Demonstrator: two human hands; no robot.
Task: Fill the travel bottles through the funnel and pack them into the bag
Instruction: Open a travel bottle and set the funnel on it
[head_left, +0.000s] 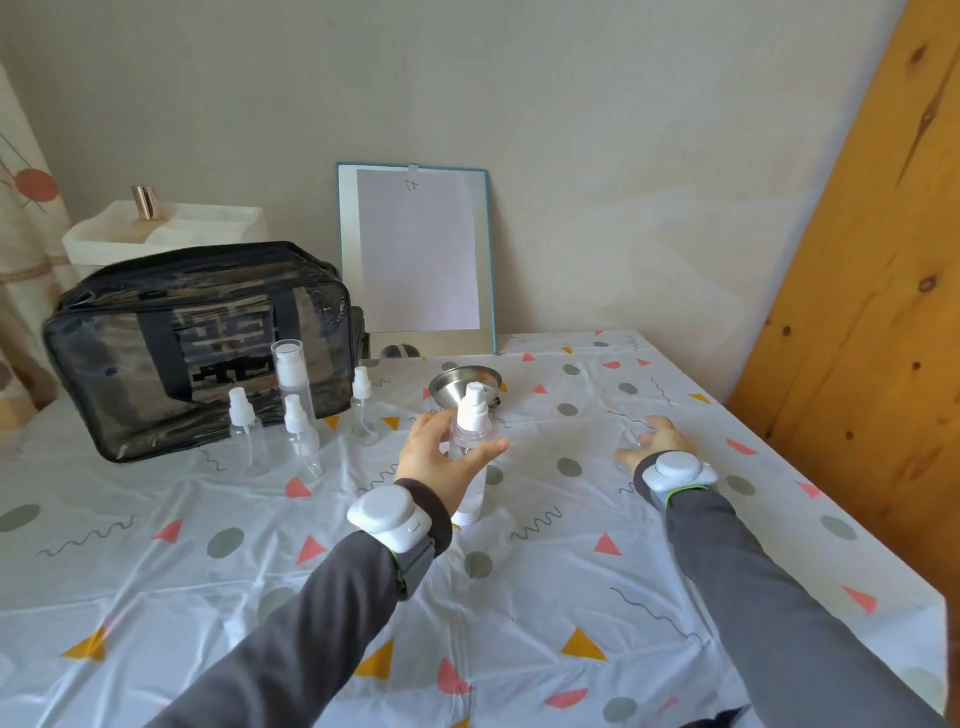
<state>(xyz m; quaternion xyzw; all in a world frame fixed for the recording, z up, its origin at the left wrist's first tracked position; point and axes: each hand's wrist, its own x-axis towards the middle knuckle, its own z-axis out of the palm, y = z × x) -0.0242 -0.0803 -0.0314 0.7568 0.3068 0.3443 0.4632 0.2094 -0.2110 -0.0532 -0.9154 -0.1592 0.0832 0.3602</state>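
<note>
Head view, held bottle: the clear plastic pump bottle with a white pump head (470, 415) stands on the table near the middle. Its long axis is vertical, with the pump on top and the base on the cloth.
Left hand: the left hand (441, 457) grasps the bottle's upper body, thumb on the near side and fingers behind.
Right hand: the right hand (657, 441) is well to the right, fingers spread and bent over a faint clear object on the cloth. I cannot tell whether it grips it.
Funnel: the stainless steel funnel (457, 379) sits just behind the held bottle, wide mouth up.
Other bottles: four small clear bottles with white spray heads (298, 431) stand upright in front of the bag. The tallest wears a clear cap.
Bag: the transparent plastic bag with black trim and straps (156, 338) stands at far left. A dark blocky pattern on its front is unreadable.
Writing: a white sheet of paper (418, 260) is taped to a blue-framed mirror (349, 249) that leans on the wall. The small handwritten mark at the sheet's top is not legible.
Table: it is covered by a white plastic tablecloth with triangles, dots and squiggles (519, 597).
</note>
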